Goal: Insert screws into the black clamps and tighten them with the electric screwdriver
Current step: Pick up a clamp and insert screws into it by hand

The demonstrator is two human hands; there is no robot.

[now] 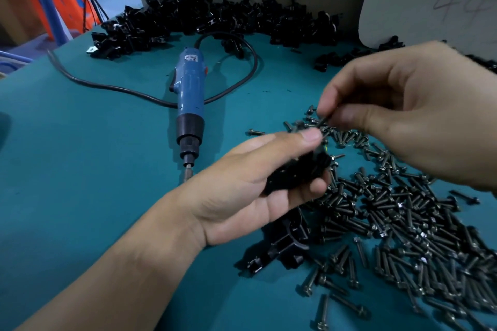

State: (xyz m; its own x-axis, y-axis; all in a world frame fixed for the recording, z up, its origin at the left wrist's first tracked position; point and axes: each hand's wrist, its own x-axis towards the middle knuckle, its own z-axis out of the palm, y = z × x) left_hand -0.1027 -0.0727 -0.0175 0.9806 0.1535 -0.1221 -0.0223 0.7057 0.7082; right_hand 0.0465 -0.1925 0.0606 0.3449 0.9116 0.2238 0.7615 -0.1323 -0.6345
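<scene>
Early stage: left hand [250, 185] clasps 1 black clamp [298, 172]; right hand [403, 113] pinches 1 screw [322, 121], not yet inserted. Electric screwdriver [189, 107] lies unused.

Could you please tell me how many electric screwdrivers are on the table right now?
1. The blue screwdriver lies on the green table, left of the hands, bit pointing toward the person. The clamp pile behind could hide others.
</scene>
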